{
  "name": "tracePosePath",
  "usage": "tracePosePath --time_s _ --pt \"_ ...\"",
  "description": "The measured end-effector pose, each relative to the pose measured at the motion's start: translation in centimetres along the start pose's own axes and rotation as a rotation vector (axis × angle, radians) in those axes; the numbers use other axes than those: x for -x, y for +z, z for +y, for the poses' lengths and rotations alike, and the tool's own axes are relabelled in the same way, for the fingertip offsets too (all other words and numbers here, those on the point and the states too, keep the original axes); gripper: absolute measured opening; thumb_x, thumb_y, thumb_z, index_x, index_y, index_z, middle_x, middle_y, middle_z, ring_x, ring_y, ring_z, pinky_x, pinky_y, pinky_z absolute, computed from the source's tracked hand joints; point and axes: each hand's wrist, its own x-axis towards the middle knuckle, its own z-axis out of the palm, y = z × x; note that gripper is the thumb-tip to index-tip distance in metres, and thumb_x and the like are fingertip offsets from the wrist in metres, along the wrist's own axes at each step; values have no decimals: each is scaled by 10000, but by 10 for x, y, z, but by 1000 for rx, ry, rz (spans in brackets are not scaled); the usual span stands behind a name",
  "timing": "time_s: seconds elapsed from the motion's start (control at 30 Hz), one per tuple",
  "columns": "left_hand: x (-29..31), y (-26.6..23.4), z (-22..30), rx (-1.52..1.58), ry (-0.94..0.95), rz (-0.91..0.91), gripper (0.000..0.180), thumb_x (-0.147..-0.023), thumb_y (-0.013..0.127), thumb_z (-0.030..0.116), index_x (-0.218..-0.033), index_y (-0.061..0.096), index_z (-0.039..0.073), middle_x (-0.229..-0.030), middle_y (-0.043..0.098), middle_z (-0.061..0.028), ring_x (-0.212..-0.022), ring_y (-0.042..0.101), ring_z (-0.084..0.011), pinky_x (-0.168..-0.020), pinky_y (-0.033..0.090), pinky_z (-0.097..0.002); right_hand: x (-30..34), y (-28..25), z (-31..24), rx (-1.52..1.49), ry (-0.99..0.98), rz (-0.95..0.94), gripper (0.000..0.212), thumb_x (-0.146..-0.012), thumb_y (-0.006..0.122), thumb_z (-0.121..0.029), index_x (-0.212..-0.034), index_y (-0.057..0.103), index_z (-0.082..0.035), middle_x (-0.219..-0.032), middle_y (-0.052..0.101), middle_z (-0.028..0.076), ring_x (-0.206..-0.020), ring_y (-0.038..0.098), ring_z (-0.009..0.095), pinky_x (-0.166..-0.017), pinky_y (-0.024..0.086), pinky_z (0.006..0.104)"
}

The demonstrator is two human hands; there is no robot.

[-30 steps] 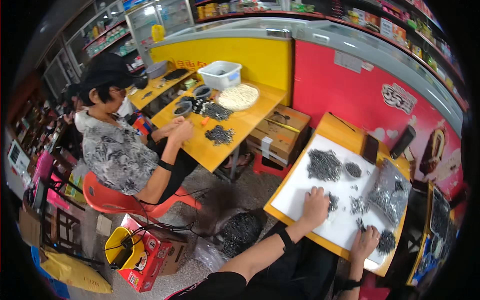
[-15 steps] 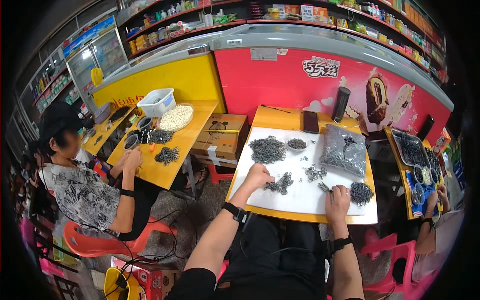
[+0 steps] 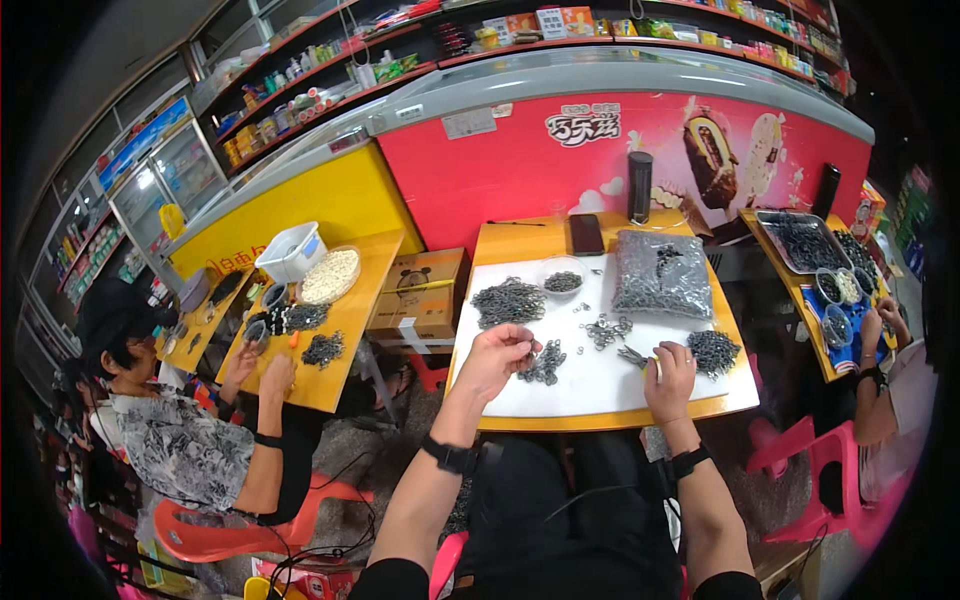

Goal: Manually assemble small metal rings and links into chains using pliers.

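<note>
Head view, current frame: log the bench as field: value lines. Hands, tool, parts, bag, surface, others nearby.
left hand: fingertips close together by the near pile of dark links; grip on a piece unclear
right hand: holding dark pliers, tips pointing left
parts: far-left pile, loose middle links, right pile, clear tub of small dark pieces
bag: bulging clear bag, dark contents
surface: white sheet on wooden table
others nearby: seated person at left, another person at right
</note>
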Motion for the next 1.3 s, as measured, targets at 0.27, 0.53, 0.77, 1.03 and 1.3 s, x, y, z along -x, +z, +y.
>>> tracePosePath --time_s 0.27,0.53,0.77,1.03,1.3 --pt "59 48 6 98 55 -163 136 -919 650 -40 -1050 669 -8 -982 735 -127 -801 695 -158 -742 571 -276 -4 -44 -143 -1067 498 -345 159 -935 675 -119 -1030 674 8 -930 688 92 -850 644 151 -786 511 301" --pt "103 75 -17 56 193 -113 145 -913 643 -73 -1049 681 -38 -978 734 -146 -825 694 -178 -717 571 -284 2 -61 -148 -1562 790 -581 183 -1000 639 -139 -1084 689 17 -921 717 42 -851 651 81 -718 468 195" --pt "125 80 -15 -61 287 -10 250 -925 639 -56 -1171 680 -46 -1053 743 -162 -799 678 -128 -683 544 -237 6 -70 -161 -1687 835 -579 150 -972 676 -123 -1071 700 -13 -918 718 28 -857 655 86 -745 470 210" --pt "111 77 -21 139 45 -199 285 -994 624 87 -1256 648 -22 -1047 734 -77 -762 639 -102 -684 511 -231 -13 -91 -148 -756 211 -394 47 -902 685 -26 -912 653 6 -845 704 105 -699 674 182 -619 511 302" --pt "74 48 -76 -51 -157 -284 273 -965 643 94 -1210 675 -21 -940 740 -74 -752 625 -78 -657 486 -223 -24 -45 -80 -614 231 -586 56 -854 703 -28 -908 687 -21 -849 683 149 -791 681 327 -689 517 380"
